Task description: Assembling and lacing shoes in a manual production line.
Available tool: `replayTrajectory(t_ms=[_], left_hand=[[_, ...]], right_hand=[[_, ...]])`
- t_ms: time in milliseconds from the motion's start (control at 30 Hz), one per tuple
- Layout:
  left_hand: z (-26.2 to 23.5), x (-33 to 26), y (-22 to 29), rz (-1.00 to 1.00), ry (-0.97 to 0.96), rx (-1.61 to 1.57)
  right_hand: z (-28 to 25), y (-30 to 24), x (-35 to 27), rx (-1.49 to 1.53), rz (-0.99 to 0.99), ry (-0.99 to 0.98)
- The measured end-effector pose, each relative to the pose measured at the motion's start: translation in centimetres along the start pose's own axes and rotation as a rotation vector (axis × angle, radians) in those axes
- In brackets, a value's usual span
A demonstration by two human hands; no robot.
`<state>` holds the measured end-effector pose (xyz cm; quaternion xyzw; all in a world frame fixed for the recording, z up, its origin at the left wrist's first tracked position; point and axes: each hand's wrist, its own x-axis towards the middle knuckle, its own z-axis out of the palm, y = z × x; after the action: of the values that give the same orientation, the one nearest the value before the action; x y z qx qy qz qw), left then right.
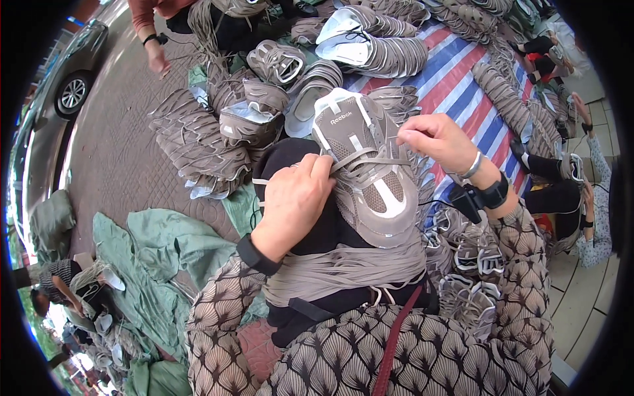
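A grey-brown shoe upper [370,191] with white trim lies across my lap, its toe toward me. A flat grey-brown lace [362,158] crosses it through the eyelets. My left hand [290,198] is closed at the upper's left edge, fingertips gripping beside the lace. Over the right edge, my right hand [441,140] is raised with thumb and forefinger pinched together; what is between them is too small to make out. A thick bundle of loose laces [343,270] is draped over my thighs.
Stacks of shoe uppers [198,142] lie ahead to the left, with more uppers [376,49] on a striped tarp [456,79]. Green cloth [165,244] spreads at left. Another person's hand [158,61] shows at the top left; other people sit at right. A car [76,72] stands far left.
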<state>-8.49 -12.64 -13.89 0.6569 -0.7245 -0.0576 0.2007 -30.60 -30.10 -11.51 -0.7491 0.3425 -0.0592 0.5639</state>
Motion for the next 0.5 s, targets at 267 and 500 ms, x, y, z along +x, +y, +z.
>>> replayTrajectory(t_ms=[267,500], left_hand=[[-3.7,0.0,0.1,-0.65,-0.501,-1.239],[-0.5,-1.4,-1.0,-0.513,-0.155,-0.902]], right_hand=[[1.4,0.8,0.9,-0.201,-0.266,0.055],[1.4,0.1,1.1,-0.241,-0.276,0.042]])
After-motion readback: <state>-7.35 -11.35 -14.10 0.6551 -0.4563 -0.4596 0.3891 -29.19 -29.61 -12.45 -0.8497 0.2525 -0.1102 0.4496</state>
